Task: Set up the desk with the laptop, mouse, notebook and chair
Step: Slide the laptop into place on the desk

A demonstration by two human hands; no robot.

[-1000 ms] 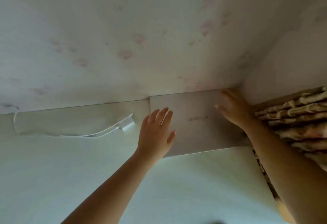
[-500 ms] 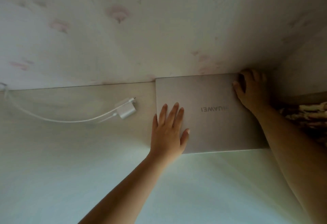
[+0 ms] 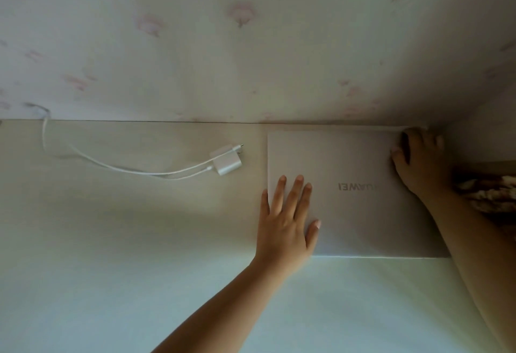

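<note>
Laptop (image 3: 354,193) lies shut, flat on the tabletop (image 3: 139,213), pushed into the far right corner: back edge just beside the wallpapered wall (image 3: 251,45), right end near the side wall. Its long axis runs left-right, parallel to the back wall; logo reads upside down from here, so the hinge prob. sits on the near side and the lid faces away from the person.

Left hand (image 3: 284,221): fingers straight, spread, palm flat on the near-left corner of the lid, wrist over the near edge. Pressing, not holding. Right hand (image 3: 418,163): at the far-right corner, fingers curled over the back edge by the wall, thumb on the lid, so it grips that corner.

So the two hands sit on opposite corners, a diagonal across the lid. That diagonal is what the coming move turns on, in my judgement: pull w/ the right, steer w/ the left, and the laptop slides or pivots out of the corner toward the middle of the tabletop. The right hand is nearer the wall and has little room; the left has free space on its side.

Charger (image 3: 227,160) w/ white cable (image 3: 125,168) lies left of the laptop, apart from it, plug end pointing at the laptop's left edge. A leftward slide would run into it, so mind that.

Mouse, notebook, chair not in view. Patterned cloth (image 3: 485,193) shows at the right edge, past the tabletop
</note>
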